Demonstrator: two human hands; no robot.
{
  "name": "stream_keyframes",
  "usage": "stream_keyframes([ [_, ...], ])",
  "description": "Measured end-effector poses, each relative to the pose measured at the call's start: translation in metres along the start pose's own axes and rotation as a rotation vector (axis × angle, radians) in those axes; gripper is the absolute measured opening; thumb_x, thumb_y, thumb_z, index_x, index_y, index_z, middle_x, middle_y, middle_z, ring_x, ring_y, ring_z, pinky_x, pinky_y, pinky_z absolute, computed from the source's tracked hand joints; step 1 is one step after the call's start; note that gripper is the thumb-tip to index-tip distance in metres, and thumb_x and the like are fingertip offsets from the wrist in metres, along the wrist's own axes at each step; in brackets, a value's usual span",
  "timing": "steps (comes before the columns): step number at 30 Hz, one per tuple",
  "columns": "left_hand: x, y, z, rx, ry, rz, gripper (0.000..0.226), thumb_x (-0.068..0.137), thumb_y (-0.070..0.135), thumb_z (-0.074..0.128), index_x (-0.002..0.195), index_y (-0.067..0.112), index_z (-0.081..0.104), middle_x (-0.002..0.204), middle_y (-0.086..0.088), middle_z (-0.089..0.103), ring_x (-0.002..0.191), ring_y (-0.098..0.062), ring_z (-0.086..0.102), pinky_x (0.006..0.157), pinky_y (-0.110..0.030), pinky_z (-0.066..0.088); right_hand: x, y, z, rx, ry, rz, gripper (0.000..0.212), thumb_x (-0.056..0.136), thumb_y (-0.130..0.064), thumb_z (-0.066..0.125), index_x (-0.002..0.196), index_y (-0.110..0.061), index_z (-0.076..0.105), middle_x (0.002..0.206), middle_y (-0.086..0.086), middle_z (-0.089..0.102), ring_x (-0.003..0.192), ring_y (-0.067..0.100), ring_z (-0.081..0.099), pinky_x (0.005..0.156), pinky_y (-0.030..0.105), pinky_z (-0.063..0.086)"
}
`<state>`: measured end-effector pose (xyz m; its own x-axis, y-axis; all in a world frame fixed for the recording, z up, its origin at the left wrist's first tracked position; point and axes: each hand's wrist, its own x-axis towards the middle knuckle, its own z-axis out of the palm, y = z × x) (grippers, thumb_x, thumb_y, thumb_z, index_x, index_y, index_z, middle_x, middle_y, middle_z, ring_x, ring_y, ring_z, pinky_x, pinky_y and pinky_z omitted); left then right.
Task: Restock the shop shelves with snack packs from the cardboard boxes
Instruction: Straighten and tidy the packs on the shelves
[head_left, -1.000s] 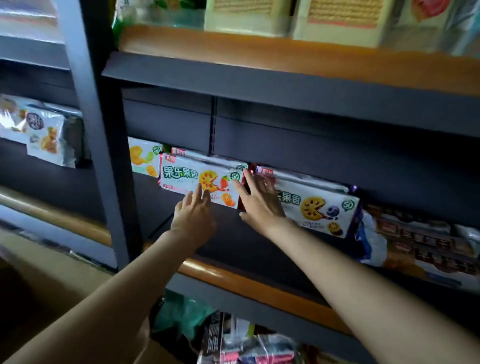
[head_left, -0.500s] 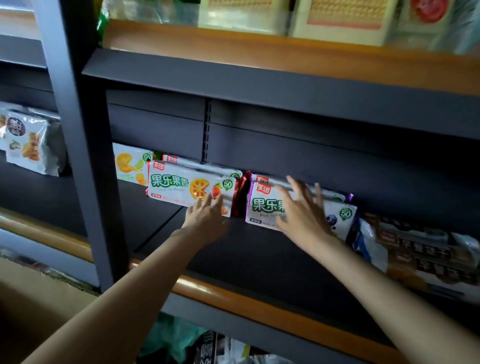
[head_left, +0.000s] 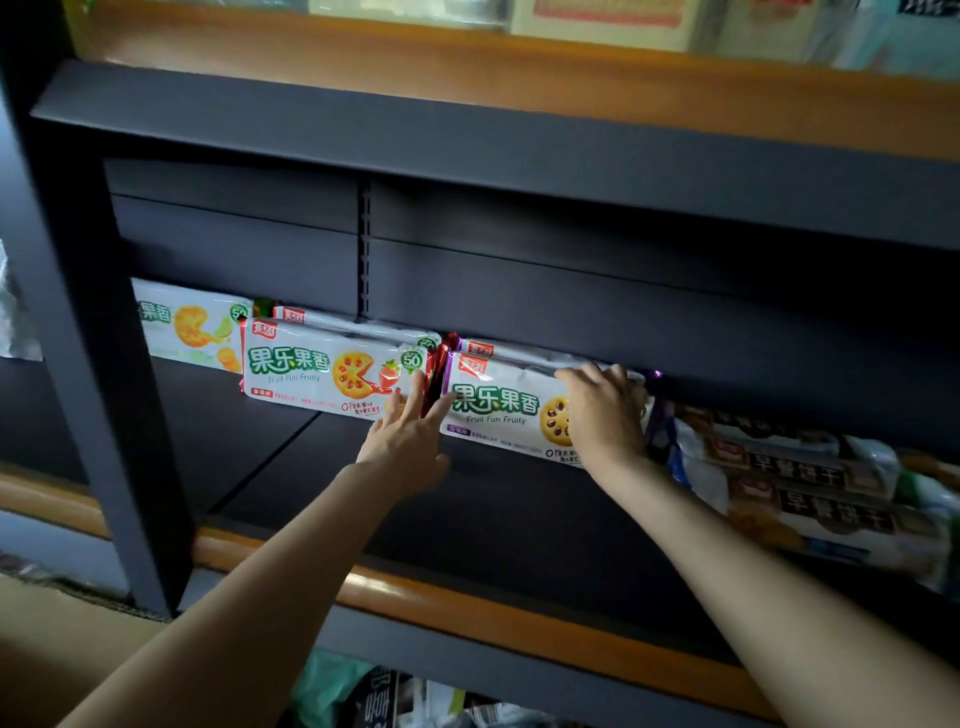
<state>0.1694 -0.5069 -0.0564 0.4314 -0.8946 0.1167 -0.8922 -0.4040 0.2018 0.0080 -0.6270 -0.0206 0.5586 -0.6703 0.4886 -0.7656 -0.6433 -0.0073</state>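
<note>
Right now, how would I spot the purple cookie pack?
Find the dark shelf with the wooden front edge. The purple-edged pack stands at its back under the right hand; the strawberry pack beside it has red ends.

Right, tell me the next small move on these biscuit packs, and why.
Probably nudge the purple-edged pack back and upright with the right hand, which curls over its top edge. It leans forward, while the strawberry pack beside it, touched by the left hand's straight fingers, stands in line against the back panel.
</note>
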Motion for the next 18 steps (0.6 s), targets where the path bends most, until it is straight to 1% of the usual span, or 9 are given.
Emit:
stream_keyframes([
  [3, -0.003, 0.002, -0.003, -0.002, 0.027, -0.012, 0.077, 0.092, 0.024, 0.051, 0.149, 0.031, 0.001, 0.155, -0.009, -0.020, 0.144, -0.036, -0.004, 0.113, -0.050, 0.018, -0.001, -0.001, -0.002, 0.035, -0.012, 0.021, 0.045, 0.093, -0.006, 0.041, 0.136, -0.019, 0.042, 0.136, 0.004, 0.043, 0.124, 0.028, 0.032, 0.102, 0.042, 0.028],
  [5, -0.010, 0.009, -0.006, -0.056, 0.045, -0.039, 0.072, 0.093, 0.023, 0.048, 0.149, 0.029, 0.003, 0.156, -0.009, -0.015, 0.144, -0.035, 0.001, 0.114, -0.049, 0.020, -0.015, -0.005, -0.011, 0.094, 0.000, 0.018, 0.049, 0.094, -0.013, 0.044, 0.141, -0.018, 0.034, 0.142, 0.006, 0.038, 0.129, 0.029, 0.031, 0.108, 0.044, 0.022],
  [7, -0.018, 0.024, -0.014, -0.080, 0.048, -0.016, 0.068, 0.095, 0.026, 0.045, 0.149, 0.025, 0.004, 0.157, -0.012, -0.010, 0.144, -0.033, 0.005, 0.113, -0.047, 0.019, -0.040, -0.001, -0.023, 0.155, 0.015, -0.057, 0.051, 0.092, -0.019, 0.051, 0.140, -0.013, 0.036, 0.141, 0.010, 0.040, 0.131, 0.030, 0.033, 0.111, 0.046, 0.017],
  [8, -0.023, 0.032, -0.021, -0.073, 0.046, 0.015, 0.066, 0.096, 0.027, 0.043, 0.150, 0.023, 0.004, 0.157, -0.012, -0.009, 0.144, -0.032, 0.006, 0.113, -0.046, 0.019, -0.054, 0.006, -0.030, 0.170, -0.008, -0.096, 0.051, 0.091, -0.020, 0.053, 0.139, -0.012, 0.038, 0.140, 0.010, 0.040, 0.132, 0.030, 0.033, 0.113, 0.047, 0.015],
  [9, -0.027, 0.041, -0.028, -0.062, 0.042, 0.048, 0.066, 0.097, 0.029, 0.041, 0.150, 0.022, 0.003, 0.157, -0.012, -0.008, 0.144, -0.031, 0.006, 0.113, -0.045, 0.018, -0.066, 0.014, -0.040, 0.187, -0.054, -0.112, 0.050, 0.091, -0.020, 0.053, 0.139, -0.012, 0.038, 0.141, 0.008, 0.039, 0.132, 0.028, 0.032, 0.114, 0.046, 0.015],
  [11, -0.035, 0.065, -0.039, -0.101, 0.018, 0.095, 0.064, 0.097, 0.029, 0.041, 0.150, 0.020, 0.005, 0.158, -0.010, -0.004, 0.145, -0.029, 0.008, 0.114, -0.043, 0.019, -0.080, 0.039, -0.061, 0.254, -0.158, -0.057, 0.052, 0.092, -0.020, 0.052, 0.140, -0.012, 0.034, 0.141, 0.006, 0.035, 0.132, 0.024, 0.029, 0.112, 0.039, 0.021],
  [14, -0.046, 0.110, -0.038, -0.205, -0.029, 0.168, 0.065, 0.095, 0.027, 0.045, 0.149, 0.018, 0.011, 0.157, -0.007, 0.007, 0.143, -0.028, 0.016, 0.115, -0.042, 0.022, -0.095, 0.078, -0.089, 0.251, -0.221, 0.026, 0.055, 0.090, -0.014, 0.056, 0.140, -0.008, 0.033, 0.141, 0.009, 0.035, 0.131, 0.025, 0.033, 0.108, 0.031, 0.027],
  [16, -0.054, 0.139, -0.028, -0.200, -0.043, 0.268, 0.062, 0.093, 0.026, 0.046, 0.148, 0.016, 0.017, 0.157, -0.005, 0.011, 0.142, -0.025, 0.019, 0.114, -0.040, 0.024, -0.108, 0.106, -0.099, 0.204, -0.247, 0.059, 0.056, 0.090, -0.011, 0.056, 0.141, -0.006, 0.034, 0.143, 0.011, 0.033, 0.133, 0.027, 0.033, 0.110, 0.033, 0.028],
  [18, -0.063, 0.167, -0.018, -0.206, -0.056, 0.345, 0.056, 0.093, 0.024, 0.045, 0.145, 0.016, 0.026, 0.156, -0.004, 0.016, 0.142, -0.023, 0.020, 0.114, -0.037, 0.023, -0.123, 0.137, -0.101, 0.099, -0.299, 0.108, 0.057, 0.091, -0.012, 0.054, 0.144, -0.008, 0.031, 0.150, 0.009, 0.025, 0.137, 0.027, 0.028, 0.112, 0.038, 0.028],
])
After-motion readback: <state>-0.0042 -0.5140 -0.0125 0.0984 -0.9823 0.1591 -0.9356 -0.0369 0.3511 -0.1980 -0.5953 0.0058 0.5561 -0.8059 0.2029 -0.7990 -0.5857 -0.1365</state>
